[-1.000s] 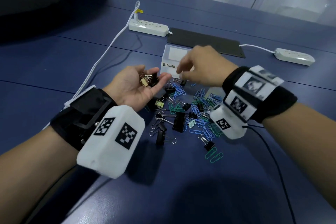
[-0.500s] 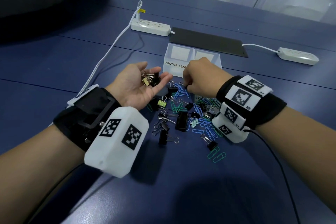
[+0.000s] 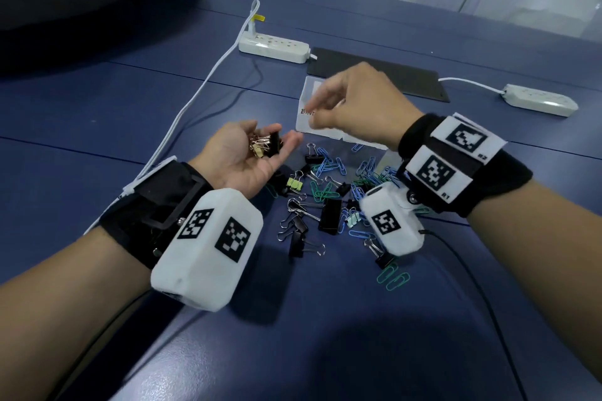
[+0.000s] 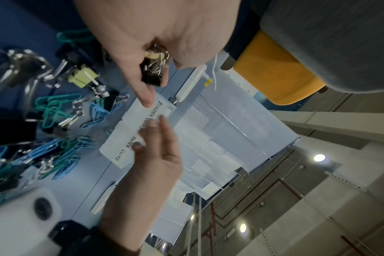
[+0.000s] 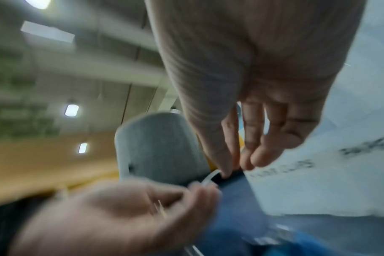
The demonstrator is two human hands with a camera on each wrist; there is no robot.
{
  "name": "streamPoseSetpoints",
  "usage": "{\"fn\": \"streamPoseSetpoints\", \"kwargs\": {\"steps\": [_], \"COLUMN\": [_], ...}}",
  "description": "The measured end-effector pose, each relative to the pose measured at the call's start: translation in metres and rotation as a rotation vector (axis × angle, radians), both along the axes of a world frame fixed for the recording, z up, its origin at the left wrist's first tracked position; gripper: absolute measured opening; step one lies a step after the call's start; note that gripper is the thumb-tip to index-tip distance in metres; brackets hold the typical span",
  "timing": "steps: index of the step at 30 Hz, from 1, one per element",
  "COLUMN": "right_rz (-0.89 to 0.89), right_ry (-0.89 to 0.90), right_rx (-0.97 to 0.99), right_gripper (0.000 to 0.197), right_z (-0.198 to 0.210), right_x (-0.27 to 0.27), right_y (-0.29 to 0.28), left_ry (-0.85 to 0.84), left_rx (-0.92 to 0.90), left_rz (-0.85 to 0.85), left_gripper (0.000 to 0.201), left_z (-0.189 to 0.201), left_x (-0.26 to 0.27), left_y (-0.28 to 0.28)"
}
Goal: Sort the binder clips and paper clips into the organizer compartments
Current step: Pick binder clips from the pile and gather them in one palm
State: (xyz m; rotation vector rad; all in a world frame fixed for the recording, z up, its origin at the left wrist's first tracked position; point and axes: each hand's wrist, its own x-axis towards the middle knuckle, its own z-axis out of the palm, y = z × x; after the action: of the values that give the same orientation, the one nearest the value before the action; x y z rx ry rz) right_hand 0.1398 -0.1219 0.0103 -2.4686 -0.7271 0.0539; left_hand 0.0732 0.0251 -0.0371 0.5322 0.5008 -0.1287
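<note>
Head view shows small binder clips (image 3: 264, 145) heaped in the cupped, palm-up left hand (image 3: 242, 159), just beside the organizer (image 3: 304, 122) (labelled "BINDER CLIPS"), while the right hand (image 3: 353, 104) hovers above, fingertips pinched, contents unclear, so tip them in slowly.

Black wristbands (image 3: 156, 202), white tagged camera housings (image 3: 208, 251)

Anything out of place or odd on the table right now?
Nothing looks damaged. Binder clips and paper clips lie mixed in one loose pile before the organizer, unsorted. The left hand cups several binder clips.
</note>
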Motion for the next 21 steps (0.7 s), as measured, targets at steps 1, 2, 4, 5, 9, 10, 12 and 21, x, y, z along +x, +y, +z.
{"fn": "streamPoseSetpoints", "kwargs": {"steps": [1, 2, 4, 5, 9, 10, 12, 21], "right_rz": [0.022, 0.061, 0.127, 0.136, 0.123, 0.132, 0.162, 0.144], "right_ry": [-0.027, -0.033, -0.019, -0.015, -0.008, -0.018, -0.041, -0.004], "right_rx": [-0.132, -0.257, -0.407, -0.424, -0.391, -0.398, -0.421, -0.368], "right_gripper": [0.016, 0.018, 0.021, 0.021, 0.013, 0.010, 0.005, 0.019], "right_z": [-0.003, -0.008, -0.018, -0.020, -0.023, -0.023, -0.023, -0.026], "right_x": [0.000, -0.001, -0.005, -0.007, -0.007, -0.008, -0.010, -0.013], "right_y": [-0.001, -0.002, 0.000, 0.001, 0.004, 0.004, 0.004, -0.005], "left_ry": [0.003, 0.003, 0.003, 0.001, -0.006, -0.005, -0.005, -0.015], "left_rx": [-0.004, -0.004, 0.005, 0.009, 0.038, 0.050, 0.071, 0.099], "left_rz": [0.014, 0.023, 0.029, 0.030, 0.009, -0.001, -0.016, -0.022], "left_gripper": [0.039, 0.038, 0.037, 0.036, 0.032, 0.031, 0.029, 0.029], "left_z": [0.000, 0.001, 0.004, 0.005, 0.008, 0.008, 0.008, 0.010], "left_x": [0.000, -0.001, -0.002, -0.003, -0.002, -0.002, -0.001, -0.002], "left_y": [0.003, 0.006, 0.008, 0.009, 0.010, 0.010, 0.009, 0.006]}}
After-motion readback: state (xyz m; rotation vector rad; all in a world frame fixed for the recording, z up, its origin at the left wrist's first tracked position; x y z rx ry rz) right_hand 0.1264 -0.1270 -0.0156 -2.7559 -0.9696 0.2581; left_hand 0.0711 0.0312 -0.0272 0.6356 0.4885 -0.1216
